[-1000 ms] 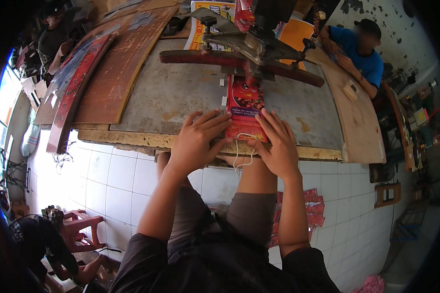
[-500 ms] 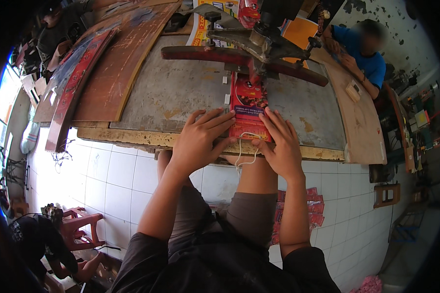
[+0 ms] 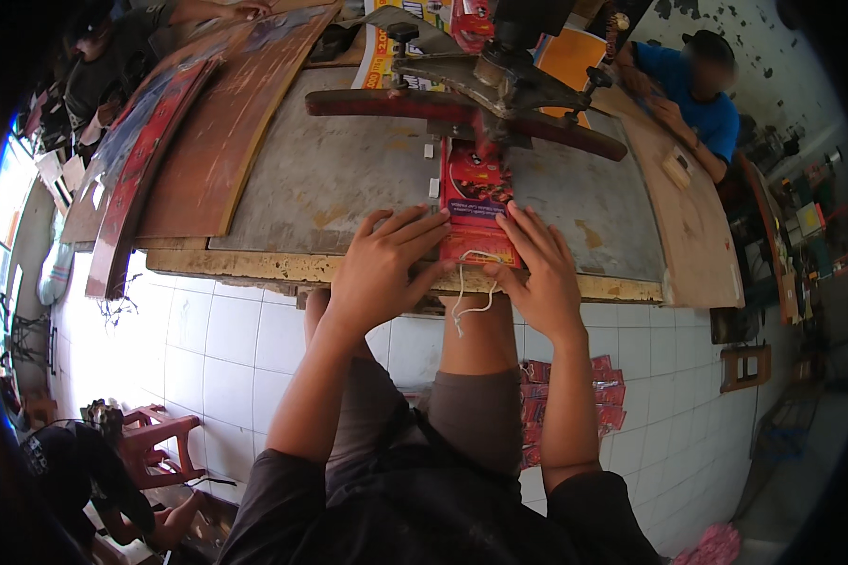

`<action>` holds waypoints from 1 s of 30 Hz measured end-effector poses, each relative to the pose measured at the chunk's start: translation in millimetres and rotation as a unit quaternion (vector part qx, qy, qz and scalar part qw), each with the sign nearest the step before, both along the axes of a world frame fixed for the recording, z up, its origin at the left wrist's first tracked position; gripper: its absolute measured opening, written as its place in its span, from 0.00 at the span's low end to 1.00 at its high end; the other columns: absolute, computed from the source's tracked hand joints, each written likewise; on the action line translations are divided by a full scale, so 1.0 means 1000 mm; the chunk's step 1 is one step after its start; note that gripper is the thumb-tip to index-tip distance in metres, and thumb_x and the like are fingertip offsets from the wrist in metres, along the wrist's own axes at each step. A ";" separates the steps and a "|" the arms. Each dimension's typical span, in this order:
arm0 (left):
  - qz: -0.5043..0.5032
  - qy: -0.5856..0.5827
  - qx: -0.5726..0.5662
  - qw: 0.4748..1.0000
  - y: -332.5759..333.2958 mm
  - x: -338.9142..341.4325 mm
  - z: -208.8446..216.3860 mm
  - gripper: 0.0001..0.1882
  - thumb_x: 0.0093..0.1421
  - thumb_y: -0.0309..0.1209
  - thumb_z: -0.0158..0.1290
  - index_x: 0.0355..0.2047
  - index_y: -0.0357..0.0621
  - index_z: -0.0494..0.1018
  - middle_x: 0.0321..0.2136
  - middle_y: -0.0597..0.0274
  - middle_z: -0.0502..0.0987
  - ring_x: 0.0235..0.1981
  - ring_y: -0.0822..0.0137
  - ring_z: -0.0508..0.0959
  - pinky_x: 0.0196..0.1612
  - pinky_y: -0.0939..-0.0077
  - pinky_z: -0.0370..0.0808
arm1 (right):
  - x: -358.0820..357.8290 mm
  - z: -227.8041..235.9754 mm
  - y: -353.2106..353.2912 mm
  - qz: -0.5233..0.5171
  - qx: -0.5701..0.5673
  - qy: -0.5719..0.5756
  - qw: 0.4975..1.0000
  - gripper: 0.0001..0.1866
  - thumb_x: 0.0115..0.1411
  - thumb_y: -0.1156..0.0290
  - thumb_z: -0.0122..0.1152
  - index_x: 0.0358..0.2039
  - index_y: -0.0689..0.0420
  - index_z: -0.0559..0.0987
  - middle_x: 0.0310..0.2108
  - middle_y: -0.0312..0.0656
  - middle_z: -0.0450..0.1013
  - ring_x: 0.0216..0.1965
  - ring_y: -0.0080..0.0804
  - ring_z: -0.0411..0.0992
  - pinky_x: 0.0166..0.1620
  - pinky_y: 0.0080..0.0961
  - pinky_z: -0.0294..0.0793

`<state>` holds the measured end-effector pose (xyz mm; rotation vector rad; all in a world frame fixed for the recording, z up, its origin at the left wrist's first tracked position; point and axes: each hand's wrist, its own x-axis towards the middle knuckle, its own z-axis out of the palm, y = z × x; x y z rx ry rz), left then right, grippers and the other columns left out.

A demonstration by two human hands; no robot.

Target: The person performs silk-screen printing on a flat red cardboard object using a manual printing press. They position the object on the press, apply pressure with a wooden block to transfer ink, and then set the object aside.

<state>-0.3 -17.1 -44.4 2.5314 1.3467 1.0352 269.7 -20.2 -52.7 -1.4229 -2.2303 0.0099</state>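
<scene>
A flat red printed packet or stack of sheets (image 3: 481, 211) lies under the metal press, its near end at the table's front edge. My left hand (image 3: 386, 262) rests along its left side, fingers stretched out and thumb toward the near end. On the other side, my right hand (image 3: 540, 267) lies with straight fingers at the packet's right edge and its thumb at the near corner. A loop of white string (image 3: 475, 309) hangs from the near end between my thumbs. The press's dark arms and red crossbar (image 3: 386, 102) stand over the packet's far end.
Small pale blocks (image 3: 433, 187) sit left of the packet on the grey metal tabletop (image 3: 301, 179). Wooden boards (image 3: 226, 141) lie at left. A person in blue (image 3: 716, 122) is at far right. Red printed pieces (image 3: 608, 388) lie on the tiled floor beside a red stool (image 3: 160, 438).
My hands keep almost the same place at the packet's sides. Below the table, my right leg has shifted slightly left, showing more of the red pieces on the floor.
</scene>
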 end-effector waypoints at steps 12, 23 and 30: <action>0.008 0.018 -0.019 1.000 -0.001 0.006 0.004 0.25 0.63 0.41 0.67 0.58 0.47 0.84 0.63 0.64 0.82 0.69 0.57 0.77 0.71 0.50 0.68 | 0.005 -0.001 -0.002 0.008 0.002 0.034 0.999 0.39 0.69 0.43 0.67 0.71 0.55 0.76 0.76 0.44 0.66 0.78 0.46 0.61 0.77 0.52 0.58; 0.009 0.048 -0.006 0.999 0.004 0.009 0.003 0.25 0.63 0.40 0.68 0.59 0.48 0.83 0.63 0.65 0.83 0.68 0.57 0.77 0.70 0.53 0.69 | 0.004 -0.009 0.001 0.004 0.014 0.046 0.999 0.39 0.68 0.45 0.68 0.74 0.51 0.73 0.76 0.43 0.66 0.78 0.45 0.60 0.78 0.51 0.56; -0.001 0.039 -0.018 0.999 0.002 0.010 0.007 0.25 0.62 0.36 0.68 0.59 0.45 0.83 0.63 0.61 0.83 0.69 0.54 0.77 0.70 0.52 0.69 | 0.006 -0.010 0.000 0.011 0.033 0.046 0.998 0.39 0.70 0.40 0.63 0.70 0.56 0.76 0.75 0.46 0.67 0.78 0.46 0.61 0.78 0.51 0.57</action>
